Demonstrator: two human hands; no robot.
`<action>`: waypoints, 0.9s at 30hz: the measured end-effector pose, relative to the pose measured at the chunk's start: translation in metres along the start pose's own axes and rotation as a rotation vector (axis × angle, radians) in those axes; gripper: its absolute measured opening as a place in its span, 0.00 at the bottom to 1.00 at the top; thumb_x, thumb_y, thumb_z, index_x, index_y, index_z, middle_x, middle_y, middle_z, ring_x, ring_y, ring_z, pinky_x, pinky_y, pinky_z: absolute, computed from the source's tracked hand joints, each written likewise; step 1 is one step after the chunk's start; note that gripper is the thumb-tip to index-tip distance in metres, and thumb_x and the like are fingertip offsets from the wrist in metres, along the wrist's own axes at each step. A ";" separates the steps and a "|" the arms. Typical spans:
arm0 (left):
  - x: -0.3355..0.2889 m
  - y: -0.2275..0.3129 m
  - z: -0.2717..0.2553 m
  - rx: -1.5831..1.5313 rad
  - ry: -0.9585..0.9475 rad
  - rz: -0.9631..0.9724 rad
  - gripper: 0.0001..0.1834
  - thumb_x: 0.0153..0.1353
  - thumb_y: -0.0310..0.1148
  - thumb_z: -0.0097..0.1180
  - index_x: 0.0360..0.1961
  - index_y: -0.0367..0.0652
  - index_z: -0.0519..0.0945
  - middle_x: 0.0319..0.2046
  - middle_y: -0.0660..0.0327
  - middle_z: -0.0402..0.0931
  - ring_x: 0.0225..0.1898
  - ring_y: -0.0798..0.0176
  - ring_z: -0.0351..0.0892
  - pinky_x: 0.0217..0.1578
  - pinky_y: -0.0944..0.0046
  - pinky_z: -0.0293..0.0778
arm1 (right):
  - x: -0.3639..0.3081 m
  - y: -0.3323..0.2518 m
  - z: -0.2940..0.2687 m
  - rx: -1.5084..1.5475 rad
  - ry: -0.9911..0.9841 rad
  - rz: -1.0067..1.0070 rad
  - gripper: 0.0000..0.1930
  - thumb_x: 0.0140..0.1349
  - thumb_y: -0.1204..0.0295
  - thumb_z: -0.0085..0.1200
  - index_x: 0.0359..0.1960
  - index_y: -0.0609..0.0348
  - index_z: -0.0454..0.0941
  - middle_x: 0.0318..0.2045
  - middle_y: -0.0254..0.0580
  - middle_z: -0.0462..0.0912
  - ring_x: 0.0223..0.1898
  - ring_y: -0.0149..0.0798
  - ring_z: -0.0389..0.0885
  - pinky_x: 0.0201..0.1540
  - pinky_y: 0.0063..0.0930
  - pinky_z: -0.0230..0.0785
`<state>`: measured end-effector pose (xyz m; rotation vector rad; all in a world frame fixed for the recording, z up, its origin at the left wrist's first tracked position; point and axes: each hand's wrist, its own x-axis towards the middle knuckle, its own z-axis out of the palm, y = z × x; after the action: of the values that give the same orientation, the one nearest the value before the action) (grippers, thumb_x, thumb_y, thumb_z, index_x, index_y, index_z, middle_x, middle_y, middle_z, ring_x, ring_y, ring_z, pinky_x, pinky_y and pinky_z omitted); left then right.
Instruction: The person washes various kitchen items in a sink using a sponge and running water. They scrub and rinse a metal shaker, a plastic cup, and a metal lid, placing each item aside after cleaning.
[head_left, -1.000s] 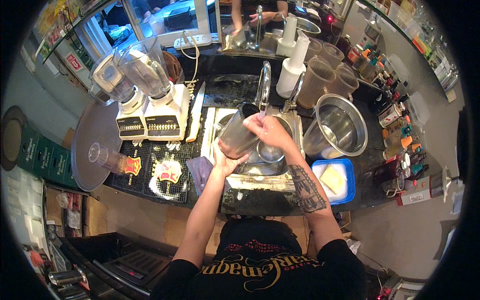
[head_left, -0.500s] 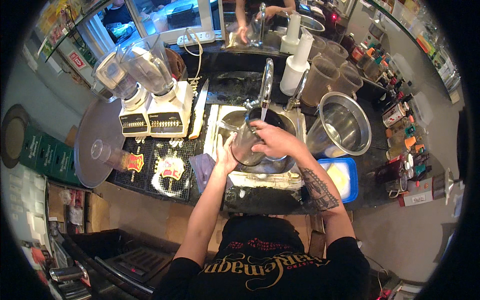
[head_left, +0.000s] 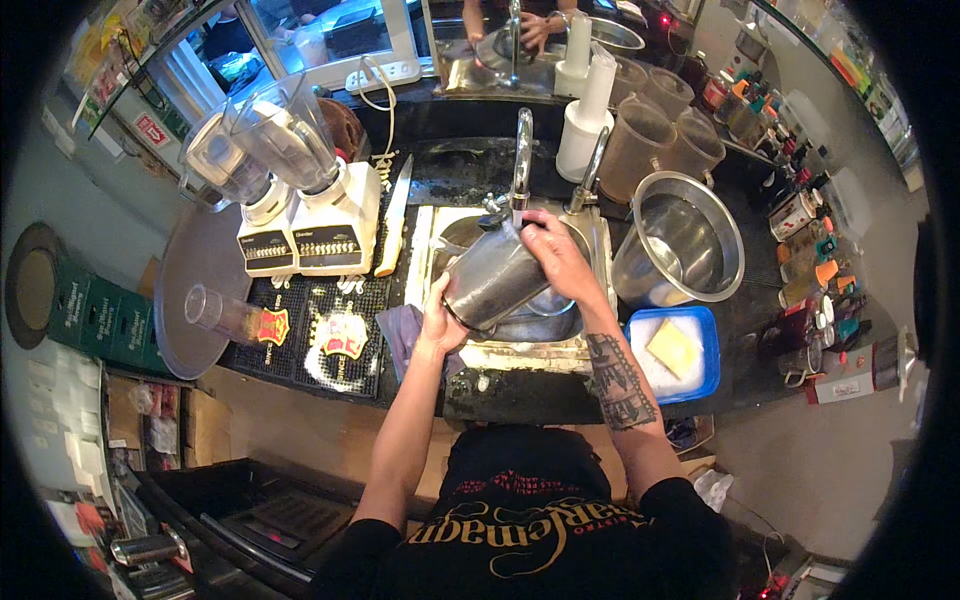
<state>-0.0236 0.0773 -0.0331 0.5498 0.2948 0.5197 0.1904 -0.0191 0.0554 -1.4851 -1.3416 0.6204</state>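
The person holds a large, dull steel jug (head_left: pixel 492 280) tilted over the small steel sink (head_left: pixel 560 325), under the tall chrome tap (head_left: pixel 521 150). The left hand (head_left: pixel 440 322) cups the jug's base, fingers wrapped against the metal; the right hand (head_left: pixel 555 255) is clamped around its upper wall near the rim. To do this well, the left hand should bear the weight while the right steers the mouth, keeping it over the basin. Right of the right hand stands a wide steel pot (head_left: pixel 680 240); nearer the body lies a blue tray (head_left: pixel 708 350) on the dark counter (head_left: pixel 520 395).
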 end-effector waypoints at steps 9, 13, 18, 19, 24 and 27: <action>-0.025 0.078 0.032 1.239 0.279 0.394 0.51 0.57 0.42 0.62 0.74 0.43 0.44 0.67 0.46 0.53 0.68 0.50 0.54 0.67 0.53 0.51 | -0.021 0.036 0.071 1.372 0.300 0.547 0.31 0.67 0.43 0.41 0.59 0.56 0.70 0.57 0.41 0.76 0.55 0.45 0.76 0.59 0.47 0.65; -0.041 0.100 0.089 1.625 0.329 0.513 0.59 0.47 0.54 0.69 0.73 0.43 0.48 0.65 0.38 0.53 0.67 0.38 0.51 0.65 0.46 0.51 | -0.014 0.044 0.106 1.570 0.290 0.651 0.33 0.66 0.41 0.34 0.58 0.55 0.71 0.54 0.46 0.77 0.54 0.49 0.77 0.59 0.52 0.65; -0.049 0.102 0.111 1.788 0.509 0.426 0.51 0.52 0.56 0.63 0.72 0.49 0.54 0.67 0.36 0.52 0.69 0.37 0.49 0.66 0.43 0.47 | 0.000 0.050 0.115 1.551 0.269 0.704 0.31 0.69 0.46 0.27 0.55 0.59 0.72 0.54 0.51 0.77 0.53 0.51 0.78 0.56 0.53 0.68; -0.050 0.103 0.102 1.733 0.503 0.461 0.48 0.54 0.55 0.62 0.72 0.49 0.54 0.67 0.36 0.52 0.69 0.37 0.49 0.67 0.44 0.47 | 0.006 0.035 0.111 1.550 0.333 0.798 0.28 0.70 0.50 0.28 0.52 0.60 0.74 0.50 0.51 0.79 0.49 0.50 0.80 0.54 0.53 0.71; -0.031 0.095 0.044 0.919 0.331 0.279 0.31 0.70 0.48 0.42 0.64 0.33 0.65 0.61 0.49 0.67 0.64 0.54 0.63 0.64 0.58 0.56 | 0.028 0.017 0.074 1.323 0.264 0.735 0.24 0.71 0.55 0.31 0.47 0.60 0.75 0.44 0.45 0.82 0.44 0.45 0.81 0.53 0.49 0.71; -0.021 0.059 0.025 0.373 0.397 0.047 0.36 0.65 0.61 0.39 0.65 0.47 0.64 0.63 0.54 0.65 0.64 0.52 0.64 0.58 0.45 0.62 | 0.037 -0.023 0.046 1.154 0.386 0.546 0.17 0.72 0.61 0.36 0.46 0.59 0.74 0.37 0.38 0.80 0.36 0.35 0.79 0.46 0.34 0.75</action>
<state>-0.0541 0.0985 0.0235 0.8159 0.7683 0.6236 0.1502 0.0276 0.0683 -0.8760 -0.1169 1.1230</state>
